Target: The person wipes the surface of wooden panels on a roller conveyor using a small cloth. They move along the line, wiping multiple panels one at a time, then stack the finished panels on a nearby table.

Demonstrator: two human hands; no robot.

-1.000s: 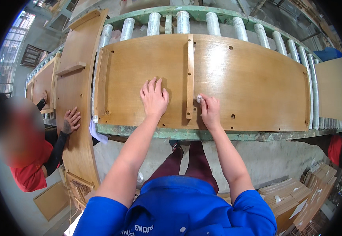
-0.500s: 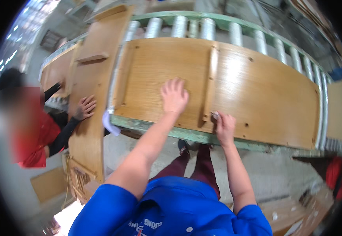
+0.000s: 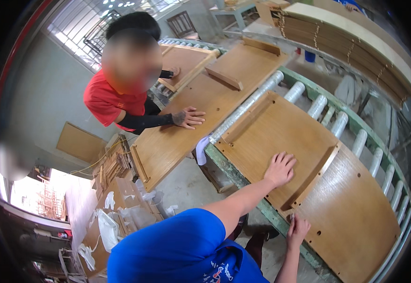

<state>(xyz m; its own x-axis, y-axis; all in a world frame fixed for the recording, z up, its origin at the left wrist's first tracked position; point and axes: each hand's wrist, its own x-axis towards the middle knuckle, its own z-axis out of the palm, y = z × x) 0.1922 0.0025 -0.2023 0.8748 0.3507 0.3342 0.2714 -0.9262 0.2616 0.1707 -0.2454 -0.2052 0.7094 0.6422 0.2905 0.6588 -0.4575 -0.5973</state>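
Just beside the near end of the wooden strip (image 3: 317,175), the right hand (image 3: 300,228) pinches what is probably a pale scrap (image 3: 292,216), mostly hidden, at the panel (image 3: 351,207)'s near edge; the strip runs lengthwise toward the far edge, and the left hand (image 3: 281,170) lies spread flat, farther left.

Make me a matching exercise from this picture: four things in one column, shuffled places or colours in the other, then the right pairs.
Things
1. left hand
2. right hand
3. co-worker's shirt
4. rollers

Places or colours
A. red
B. by the end of a wooden bar
C. silvery
D. resting palm down on the brown panel

Pairs: 1-D, 2-B, 3-A, 4-C
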